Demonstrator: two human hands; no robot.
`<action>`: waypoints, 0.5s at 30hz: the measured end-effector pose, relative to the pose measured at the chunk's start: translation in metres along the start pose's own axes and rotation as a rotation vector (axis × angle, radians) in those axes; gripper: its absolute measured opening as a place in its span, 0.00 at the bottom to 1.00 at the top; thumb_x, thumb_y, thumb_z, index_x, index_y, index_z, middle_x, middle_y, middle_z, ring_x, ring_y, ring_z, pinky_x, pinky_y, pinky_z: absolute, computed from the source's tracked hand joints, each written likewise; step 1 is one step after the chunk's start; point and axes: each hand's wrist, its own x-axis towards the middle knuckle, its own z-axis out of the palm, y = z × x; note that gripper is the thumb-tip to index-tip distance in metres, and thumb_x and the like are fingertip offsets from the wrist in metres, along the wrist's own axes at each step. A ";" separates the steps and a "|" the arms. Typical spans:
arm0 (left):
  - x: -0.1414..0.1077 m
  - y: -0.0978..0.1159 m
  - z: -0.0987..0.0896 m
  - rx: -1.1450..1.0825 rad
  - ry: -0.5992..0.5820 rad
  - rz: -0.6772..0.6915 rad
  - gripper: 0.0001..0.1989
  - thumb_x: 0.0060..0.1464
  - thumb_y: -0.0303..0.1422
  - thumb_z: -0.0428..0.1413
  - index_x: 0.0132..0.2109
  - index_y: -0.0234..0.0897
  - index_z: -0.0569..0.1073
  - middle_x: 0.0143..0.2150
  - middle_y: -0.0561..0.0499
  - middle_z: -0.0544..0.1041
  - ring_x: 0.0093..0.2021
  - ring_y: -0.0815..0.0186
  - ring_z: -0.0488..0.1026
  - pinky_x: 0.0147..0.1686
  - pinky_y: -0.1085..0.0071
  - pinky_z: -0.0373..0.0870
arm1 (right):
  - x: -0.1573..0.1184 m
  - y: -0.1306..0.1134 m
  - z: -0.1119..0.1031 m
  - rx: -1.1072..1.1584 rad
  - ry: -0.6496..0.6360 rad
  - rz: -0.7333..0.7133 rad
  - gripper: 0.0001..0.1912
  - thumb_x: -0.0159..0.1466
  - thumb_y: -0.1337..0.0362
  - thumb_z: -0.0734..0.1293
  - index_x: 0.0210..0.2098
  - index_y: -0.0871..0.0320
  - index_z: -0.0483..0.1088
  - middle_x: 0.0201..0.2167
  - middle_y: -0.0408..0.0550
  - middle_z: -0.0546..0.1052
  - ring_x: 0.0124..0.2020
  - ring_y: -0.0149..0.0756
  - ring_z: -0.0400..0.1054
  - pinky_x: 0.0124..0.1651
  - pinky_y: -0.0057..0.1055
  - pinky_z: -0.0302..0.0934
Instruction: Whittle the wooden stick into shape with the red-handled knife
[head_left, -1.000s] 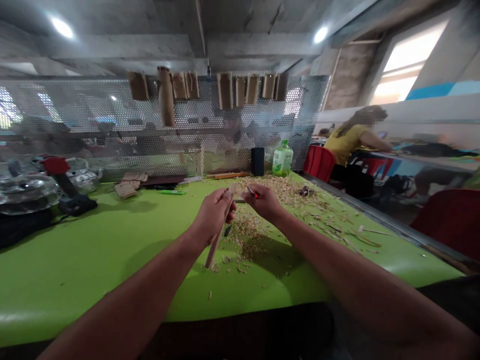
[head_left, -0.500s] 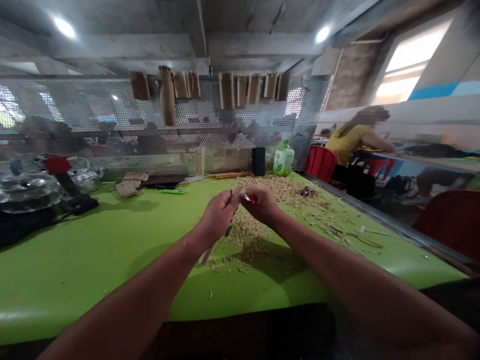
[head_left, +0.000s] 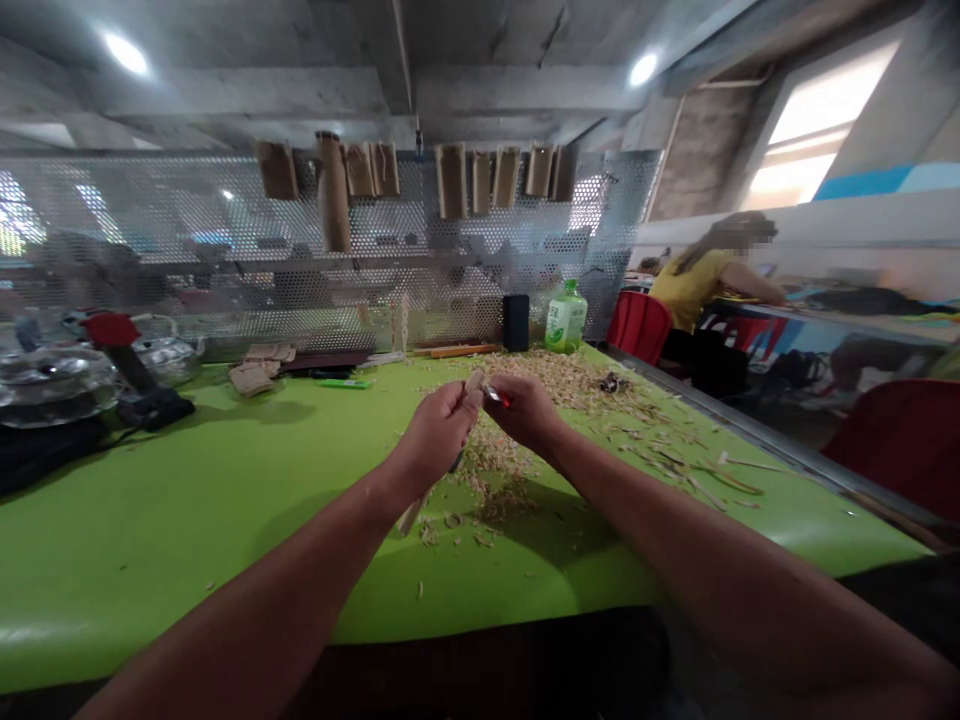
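Observation:
My left hand (head_left: 439,432) grips a long, pale wooden stick (head_left: 475,381) near its upper end. The stick's lower end (head_left: 409,519) pokes out below the wrist, and its middle is hidden by the hand. My right hand (head_left: 529,410) is shut on a small knife with a red handle (head_left: 496,396), and its blade is close to the top of the stick. Both hands hover just above a heap of wood shavings (head_left: 495,470) on the green tabletop (head_left: 187,500). A dark pointed object (head_left: 456,462) shows under my left hand, but I cannot tell what it is.
Shavings spread to the far right of the green table. Beyond them stand a green bottle (head_left: 566,317) and a black cup (head_left: 515,323) before a perforated metal screen (head_left: 225,230). A red-and-black tool (head_left: 139,385) sits at left. A co-worker in yellow (head_left: 694,290) sits at right.
My left hand has moved slightly right and closer to my right hand. The stick now leans further over, with more of it behind my left hand and wrist.

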 end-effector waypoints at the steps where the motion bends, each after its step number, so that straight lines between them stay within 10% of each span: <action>1: 0.000 0.000 0.000 0.000 0.000 0.000 0.15 0.62 0.42 0.51 0.31 0.38 0.63 0.22 0.58 0.61 0.21 0.73 0.57 0.24 0.73 0.56 | 0.000 0.001 0.000 0.001 0.000 0.000 0.16 0.62 0.63 0.62 0.20 0.56 0.55 0.19 0.38 0.59 0.23 0.27 0.51 0.28 0.28 0.44; 15: -0.001 0.002 -0.001 0.110 -0.005 0.050 0.14 0.63 0.39 0.49 0.31 0.38 0.64 0.23 0.56 0.63 0.25 0.70 0.59 0.27 0.72 0.55 | 0.000 0.000 -0.001 -0.027 -0.022 0.004 0.15 0.62 0.64 0.61 0.19 0.56 0.56 0.19 0.39 0.60 0.23 0.27 0.52 0.28 0.27 0.45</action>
